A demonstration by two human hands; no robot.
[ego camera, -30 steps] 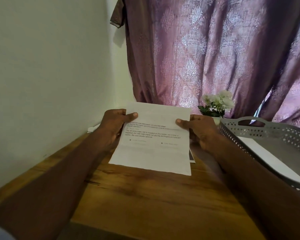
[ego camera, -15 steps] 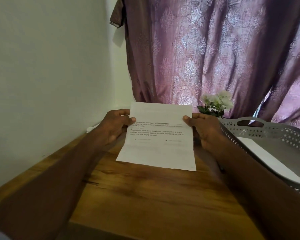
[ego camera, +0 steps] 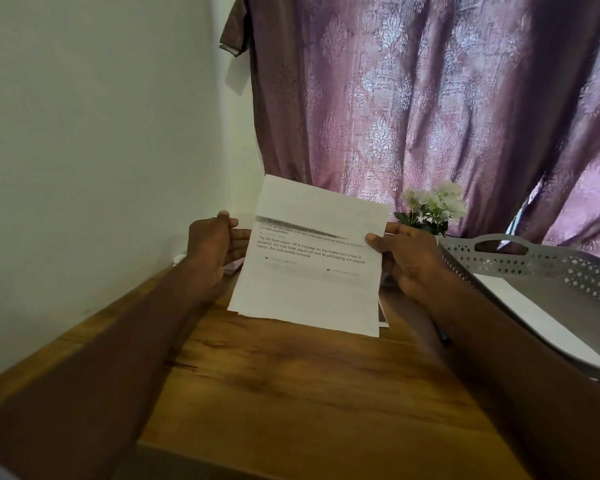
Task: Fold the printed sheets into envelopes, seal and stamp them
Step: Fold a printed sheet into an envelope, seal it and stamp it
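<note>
A white printed sheet is held upright above the wooden table, its top part folded over toward me so the fold covers the upper text lines. My left hand grips the sheet's left edge, with the fingers behind the paper. On the right edge, my right hand pinches it with the thumb on the front. The sheet tilts slightly, its left top corner highest. More paper peeks out under its lower right corner on the table.
A grey perforated tray with a handle sits at the right, holding a white sheet. A small pot of white flowers stands behind my right hand. A purple patterned curtain hangs at the back; a white wall is on the left.
The sheet has been lifted off the table and raised more upright. Both hands rose with it, and its top edge now tilts up to the left.
</note>
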